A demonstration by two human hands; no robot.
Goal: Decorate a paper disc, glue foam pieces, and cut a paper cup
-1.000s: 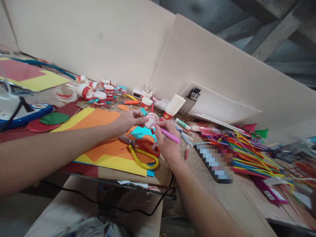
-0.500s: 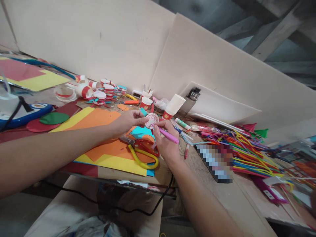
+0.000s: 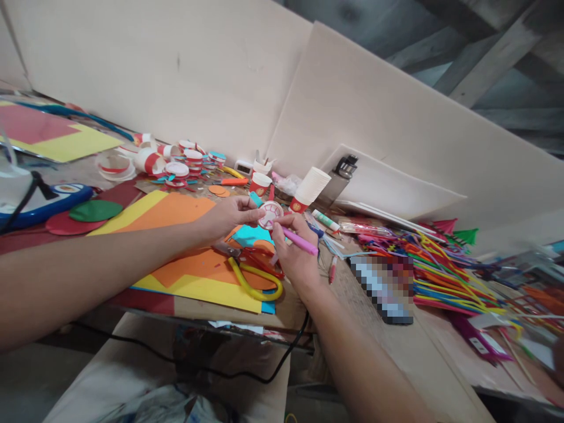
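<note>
Between thumb and fingers, my left hand (image 3: 240,216) grips a small round paper-cup piece (image 3: 269,215), its white face turned toward me and marked with pink lines. Teal and red strips stick out from its edge. My right hand (image 3: 296,244) is closed round a pink marker pen (image 3: 301,241), whose tip end is at the lower right of the white face; whether it touches is too small to tell. Scissors (image 3: 255,276) with yellow and red handles lie below my hands. Under them are orange card (image 3: 185,267) and yellow card (image 3: 215,292).
Several cut cup pieces (image 3: 177,171) stand at the back left. Stacked paper cups (image 3: 312,187), a dark bottle (image 3: 337,179) and a glue stick (image 3: 326,220) are behind my right hand. A blurred-out phone-like object (image 3: 381,291) and colourful pipe cleaners (image 3: 453,276) lie to the right.
The pink marker and my right hand have shifted very slightly left. My left hand keeps the cup piece in nearly the same place.
</note>
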